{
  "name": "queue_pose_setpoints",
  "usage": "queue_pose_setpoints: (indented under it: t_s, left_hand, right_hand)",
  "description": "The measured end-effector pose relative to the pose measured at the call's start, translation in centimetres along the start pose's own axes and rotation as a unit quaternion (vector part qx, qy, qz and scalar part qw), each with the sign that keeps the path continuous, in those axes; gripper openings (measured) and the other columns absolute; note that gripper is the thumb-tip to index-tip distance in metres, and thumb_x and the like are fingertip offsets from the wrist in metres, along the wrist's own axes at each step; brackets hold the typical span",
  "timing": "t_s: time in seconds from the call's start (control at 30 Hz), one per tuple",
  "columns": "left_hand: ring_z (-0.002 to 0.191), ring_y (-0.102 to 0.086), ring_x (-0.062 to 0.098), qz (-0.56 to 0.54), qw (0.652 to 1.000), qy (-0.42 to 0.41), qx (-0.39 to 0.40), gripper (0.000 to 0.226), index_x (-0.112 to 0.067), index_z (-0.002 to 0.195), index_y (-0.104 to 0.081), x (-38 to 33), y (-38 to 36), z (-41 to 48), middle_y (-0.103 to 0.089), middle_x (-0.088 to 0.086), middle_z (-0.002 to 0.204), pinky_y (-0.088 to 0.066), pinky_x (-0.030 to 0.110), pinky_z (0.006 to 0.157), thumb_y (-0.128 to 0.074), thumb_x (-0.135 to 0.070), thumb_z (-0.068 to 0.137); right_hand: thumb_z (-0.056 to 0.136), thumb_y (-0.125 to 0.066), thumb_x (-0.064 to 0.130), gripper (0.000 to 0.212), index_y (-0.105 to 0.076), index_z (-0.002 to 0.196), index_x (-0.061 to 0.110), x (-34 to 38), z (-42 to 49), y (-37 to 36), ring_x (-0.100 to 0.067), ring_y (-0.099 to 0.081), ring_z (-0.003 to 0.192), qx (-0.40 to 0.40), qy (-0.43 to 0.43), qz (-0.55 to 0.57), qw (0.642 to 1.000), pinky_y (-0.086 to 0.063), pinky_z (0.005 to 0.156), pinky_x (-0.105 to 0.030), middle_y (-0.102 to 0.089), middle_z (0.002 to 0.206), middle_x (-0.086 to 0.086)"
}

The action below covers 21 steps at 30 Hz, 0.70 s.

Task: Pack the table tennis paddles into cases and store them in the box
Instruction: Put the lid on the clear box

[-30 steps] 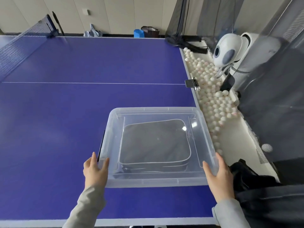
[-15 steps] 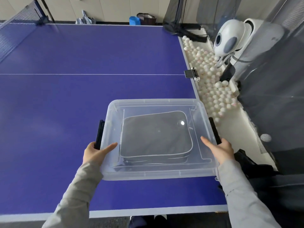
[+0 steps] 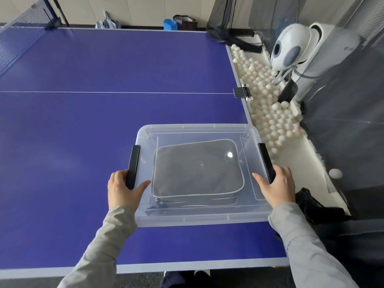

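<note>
A clear plastic box (image 3: pixel 199 219) with its clear lid on sits on the blue table near the front right corner. Through the lid I see a black zipped paddle case (image 3: pixel 197 173) lying flat inside. A black latch (image 3: pixel 134 166) stands up along the box's left side and another black latch (image 3: pixel 267 163) along its right side. My left hand (image 3: pixel 124 189) wraps the near end of the left latch, thumb on the lid. My right hand (image 3: pixel 276 186) holds the near end of the right latch the same way.
The blue table tennis table (image 3: pixel 104 121) stretches ahead, its net (image 3: pixel 22 23) at the far left. A white trough with several white balls (image 3: pixel 268 104) runs along the right edge, beside a white ball machine (image 3: pixel 291 48). A black bag (image 3: pixel 315 206) lies at right.
My hands slid from the box's near corners up along its sides onto the black latches, which have swung up against the lid. The view has tilted down slightly.
</note>
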<state>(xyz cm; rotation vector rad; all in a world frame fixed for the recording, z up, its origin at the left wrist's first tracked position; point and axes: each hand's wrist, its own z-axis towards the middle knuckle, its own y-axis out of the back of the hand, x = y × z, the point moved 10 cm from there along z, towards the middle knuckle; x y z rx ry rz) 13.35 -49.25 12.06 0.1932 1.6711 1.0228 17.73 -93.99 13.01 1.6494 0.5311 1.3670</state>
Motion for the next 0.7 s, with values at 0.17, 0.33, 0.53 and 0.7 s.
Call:
queue_pose_setpoints:
  t_s: [0.17,0.33,0.53,0.7]
  left_hand:
    - [0.096,-0.052,0.028,-0.023,0.999,0.025,0.006,0.054,-0.004,0.105,-0.053,0.3,0.0,0.0,-0.048,0.004,0.099,-0.044,0.034,0.084,-0.084,-0.023,0.066]
    - [0.093,-0.048,0.018,-0.059,0.996,0.066,0.019,0.062,-0.006,0.115,-0.051,1.1,-0.1,-0.1,-0.051,0.008,0.114,-0.043,0.031,0.085,-0.084,-0.025,0.067]
    - [0.113,-0.047,0.029,-0.009,0.997,0.061,0.054,0.068,-0.005,0.127,-0.044,1.0,-0.8,-0.3,-0.046,0.011,0.126,-0.041,0.038,0.093,-0.078,-0.031,0.074]
    - [0.143,-0.013,0.028,0.156,0.985,-0.048,0.061,0.089,-0.012,0.15,-0.011,-3.5,-1.1,-1.3,-0.008,0.005,0.158,-0.018,0.042,0.112,-0.056,-0.053,0.085]
  right_hand:
    - [0.077,-0.073,0.034,0.062,-0.051,0.123,-0.002,-0.1,0.0,-0.2,-0.034,-0.05,0.11,0.012,-0.004,0.006,1.0,-0.041,0.093,-0.041,-0.051,0.117,-0.018]
    - [0.079,-0.071,0.035,0.065,-0.047,0.128,-0.001,-0.2,-0.1,-0.5,-0.034,-0.047,0.115,0.023,-0.013,0.021,0.999,-0.039,0.097,-0.041,-0.047,0.122,-0.018]
    - [0.081,-0.068,0.038,0.068,-0.043,0.132,-0.001,0.0,-0.2,-0.5,-0.037,-0.043,0.119,0.027,-0.021,-0.002,0.999,-0.037,0.099,-0.044,-0.045,0.127,-0.02]
    - [0.088,-0.059,0.033,0.067,-0.032,0.141,0.002,5.5,-0.7,0.2,-0.033,-0.031,0.133,0.002,0.065,0.006,0.998,-0.025,0.109,-0.039,-0.035,0.144,-0.019]
